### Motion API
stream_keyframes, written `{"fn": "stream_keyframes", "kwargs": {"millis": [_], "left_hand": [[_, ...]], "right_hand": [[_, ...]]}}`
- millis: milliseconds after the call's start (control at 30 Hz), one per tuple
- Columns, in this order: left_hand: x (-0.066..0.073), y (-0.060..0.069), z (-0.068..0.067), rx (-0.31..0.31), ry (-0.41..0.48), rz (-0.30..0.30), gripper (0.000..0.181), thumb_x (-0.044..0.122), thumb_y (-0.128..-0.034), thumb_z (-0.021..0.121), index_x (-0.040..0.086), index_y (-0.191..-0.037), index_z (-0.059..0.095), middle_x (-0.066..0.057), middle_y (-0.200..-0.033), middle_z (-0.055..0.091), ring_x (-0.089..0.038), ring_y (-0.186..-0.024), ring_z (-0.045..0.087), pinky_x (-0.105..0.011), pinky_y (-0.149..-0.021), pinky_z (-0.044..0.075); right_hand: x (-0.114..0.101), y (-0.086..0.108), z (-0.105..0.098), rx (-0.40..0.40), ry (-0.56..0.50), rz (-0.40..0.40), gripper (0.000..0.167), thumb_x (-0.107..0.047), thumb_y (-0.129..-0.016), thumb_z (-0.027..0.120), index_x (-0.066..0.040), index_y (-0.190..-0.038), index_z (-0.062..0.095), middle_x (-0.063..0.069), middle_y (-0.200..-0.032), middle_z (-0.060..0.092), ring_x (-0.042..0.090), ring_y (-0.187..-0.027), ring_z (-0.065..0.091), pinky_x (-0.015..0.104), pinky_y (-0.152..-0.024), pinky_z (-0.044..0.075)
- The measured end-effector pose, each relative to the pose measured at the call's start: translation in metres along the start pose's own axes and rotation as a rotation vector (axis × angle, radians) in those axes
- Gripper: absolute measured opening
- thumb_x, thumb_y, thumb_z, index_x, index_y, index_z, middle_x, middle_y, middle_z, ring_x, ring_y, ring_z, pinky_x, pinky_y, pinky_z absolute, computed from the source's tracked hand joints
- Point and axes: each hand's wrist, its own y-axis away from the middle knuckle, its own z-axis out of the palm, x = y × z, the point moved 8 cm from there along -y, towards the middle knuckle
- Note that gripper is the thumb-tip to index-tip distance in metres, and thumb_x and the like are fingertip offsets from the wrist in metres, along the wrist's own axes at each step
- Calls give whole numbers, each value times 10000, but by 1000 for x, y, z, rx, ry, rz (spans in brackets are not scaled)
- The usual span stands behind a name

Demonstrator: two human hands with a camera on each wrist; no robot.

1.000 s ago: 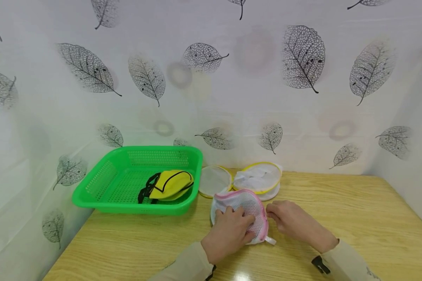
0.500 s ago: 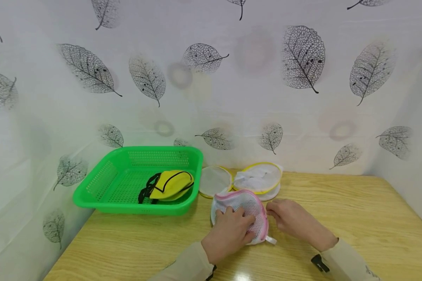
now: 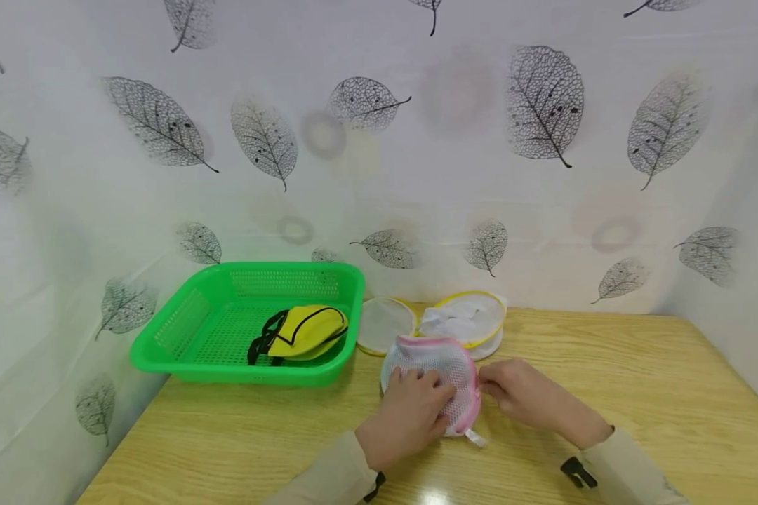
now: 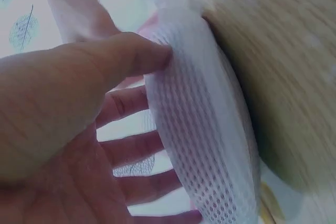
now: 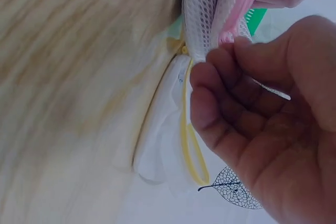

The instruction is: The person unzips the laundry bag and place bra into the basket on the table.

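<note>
A white mesh laundry bag (image 3: 445,365) with a pink zipper edge lies on the wooden table, its white tag (image 3: 475,438) sticking out at the near right. My left hand (image 3: 407,417) rests on top of it, fingers spread and fairly straight. In the left wrist view the fingertips and thumb (image 4: 152,56) touch the mesh. At the pink edge on the right, my right hand (image 3: 524,393) pinches the zipper between thumb and curled fingers. The right wrist view shows the pinch at the pink zipper (image 5: 228,35); the pull itself is hidden by the fingertips.
Left of the bag stands a green basket (image 3: 246,375) holding a yellow cloth item (image 3: 306,333) with black trim and straps. Behind the bag lie yellow-rimmed white mesh pieces (image 3: 385,322), some stacked (image 3: 480,315). A leaf-patterned white curtain (image 3: 417,175) hangs beyond the table (image 3: 606,365).
The bag has turned slightly under my left hand, its tag shifting left and nearer. Both hands have moved only a little; the right still pinches the pink edge.
</note>
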Motion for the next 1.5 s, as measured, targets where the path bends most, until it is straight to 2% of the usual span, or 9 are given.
{"fn": "stream_keyframes", "kwargs": {"millis": [100,200,367,467,633,833,967,1267,1500], "left_hand": [[-3,0,-1,23,28,5,164,214,-920,715,206,-1075,664,22,-1174,640,-201,-1109,586,-432,-966,514],[-5,1,-4,105,75,27,153,166,-881,725,171,-1017,654,0,-1139,611,-190,-1073,564,-340,-945,499],[-1,5,-3,215,100,82,293,420,-881,760,205,-883,561,41,-976,558,-128,-923,531,-271,-860,449],[4,5,3,206,48,100,405,534,-848,770,207,-893,534,56,-979,535,-119,-952,529,-280,-875,434],[7,1,9,195,-22,86,328,458,-873,749,190,-921,566,39,-997,572,-148,-988,565,-340,-908,457],[8,-3,11,185,-43,96,251,323,-812,761,185,-765,557,22,-945,588,-158,-909,572,-406,-945,481],[9,-5,10,180,-55,100,259,313,-789,774,200,-711,554,33,-936,591,-132,-878,562,-366,-887,461],[8,-9,13,91,-22,95,240,304,-825,770,218,-724,570,28,-982,597,-127,-925,579,-378,-894,459],[7,-8,11,65,15,88,230,304,-834,782,225,-750,583,26,-1017,596,-125,-947,576,-382,-930,443]], "right_hand": [[-5,1,3,-42,-81,-41,143,9,-912,683,-118,-941,741,-58,-860,745,-30,-777,619,224,-684,568],[-9,3,8,-86,-154,-46,138,-16,-945,650,-140,-912,701,-70,-806,699,-83,-719,523,178,-628,517],[-10,5,18,-178,-251,31,144,-64,-993,586,-159,-910,655,-109,-738,610,-109,-634,435,154,-564,459],[-10,6,23,-226,-239,60,151,-78,-999,573,-157,-897,651,-156,-716,539,-95,-623,422,157,-567,445],[-13,5,27,-260,-185,40,160,-93,-999,586,-161,-885,675,-189,-701,497,-87,-624,423,154,-579,451],[-20,5,29,-221,-117,-51,216,-58,-971,610,-178,-792,601,-172,-665,460,-97,-604,358,106,-530,382],[-23,5,28,-194,-79,-82,235,-31,-941,617,-186,-770,574,-171,-654,443,-99,-597,338,89,-513,349],[-24,7,21,-163,-52,-80,251,-16,-921,623,-200,-762,560,-179,-653,434,-99,-597,347,91,-520,352],[-22,8,19,-170,-71,-53,245,-16,-929,621,-194,-771,566,-185,-662,422,-101,-599,342,98,-518,357]]}}
